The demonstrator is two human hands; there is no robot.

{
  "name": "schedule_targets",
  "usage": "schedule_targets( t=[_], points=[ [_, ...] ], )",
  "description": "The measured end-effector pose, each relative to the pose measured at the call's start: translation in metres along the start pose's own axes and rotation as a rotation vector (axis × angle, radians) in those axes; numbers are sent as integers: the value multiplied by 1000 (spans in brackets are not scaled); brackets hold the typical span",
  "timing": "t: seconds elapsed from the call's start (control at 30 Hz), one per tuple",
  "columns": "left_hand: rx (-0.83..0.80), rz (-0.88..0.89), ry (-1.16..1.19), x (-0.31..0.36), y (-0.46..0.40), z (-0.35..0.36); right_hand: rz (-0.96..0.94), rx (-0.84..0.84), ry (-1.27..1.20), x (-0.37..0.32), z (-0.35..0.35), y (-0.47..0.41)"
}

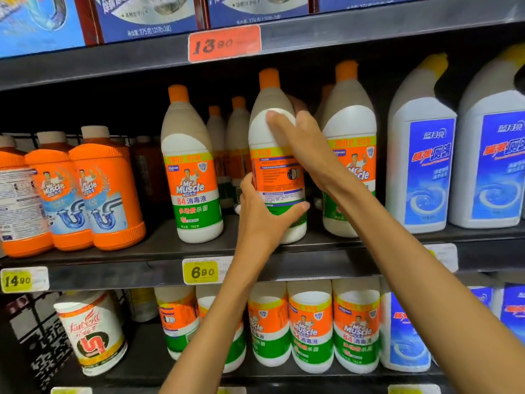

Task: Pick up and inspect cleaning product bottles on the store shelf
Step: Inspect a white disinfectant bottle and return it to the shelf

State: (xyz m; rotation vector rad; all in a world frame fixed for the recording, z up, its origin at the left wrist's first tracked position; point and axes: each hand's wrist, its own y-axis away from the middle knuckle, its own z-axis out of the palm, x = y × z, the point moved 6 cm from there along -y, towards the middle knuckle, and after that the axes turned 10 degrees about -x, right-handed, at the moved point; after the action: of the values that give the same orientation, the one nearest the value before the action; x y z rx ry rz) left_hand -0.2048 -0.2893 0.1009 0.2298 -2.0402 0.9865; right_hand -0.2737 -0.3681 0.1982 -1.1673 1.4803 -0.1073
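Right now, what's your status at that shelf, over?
Both hands on the white orange-capped bottle: left hand grips low, right hand up top. Back label faces me. Twin bottles crowd close.

You're in a shop, cleaning-products aisle. Dark metal shelf (159, 251) tiers run across the view, stocked with rows of identical white bottles (193, 166) with orange caps, orange drain-cleaner tubs (110, 191) and blue-labelled toilet cleaner bottles (423, 166). Price tags sit on the shelf edges: 13.90 (224, 43), 6.90 (201, 271), 14.90 (24, 279).
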Motion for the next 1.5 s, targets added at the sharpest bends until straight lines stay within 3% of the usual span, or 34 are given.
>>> schedule_targets(
  t=[0.13, 0.23, 0.37, 0.43, 0.5, 0.67, 0.73, 0.8, 0.93, 1.07, 1.37, 1.5],
  points=[
    [101, -66, -200, 4, -1, 8, -13, 38, 96, 6, 1, 2],
    [98, -71, -194, 3, 0, 13, -19, 35, 140, 8, 3, 4],
    [-158, -96, 49, -11, -2, 8, 8, 3, 153, 8, 0, 7],
    [-187, -131, 211, -18, 1, -3, 32, -8, 63, 10, -1, 8],
    [-125, -140, 214, -21, 1, -11, 45, 11, 37, 11, -2, 9],
    [225, -76, -220, -6, 9, -4, -28, 64, 147, 2, 4, 13],
    [302, -53, -235, -2, 12, -2, -73, 101, 256, -5, 6, 15],
    [220, -58, -119, -9, 7, -4, -46, 117, 281, -8, 2, 12],
    [-113, -120, 324, -21, -3, -13, 104, -36, -91, 5, -7, 4],
    [-269, -117, 328, -18, -8, -16, 137, -33, -206, 9, -3, 2],
    [-19, -124, -10, -15, -3, -2, 83, 48, -119, 19, -2, 2],
    [-21, -101, -20, -14, -4, -1, 94, 32, -116, 15, 1, 7]
  ],
)
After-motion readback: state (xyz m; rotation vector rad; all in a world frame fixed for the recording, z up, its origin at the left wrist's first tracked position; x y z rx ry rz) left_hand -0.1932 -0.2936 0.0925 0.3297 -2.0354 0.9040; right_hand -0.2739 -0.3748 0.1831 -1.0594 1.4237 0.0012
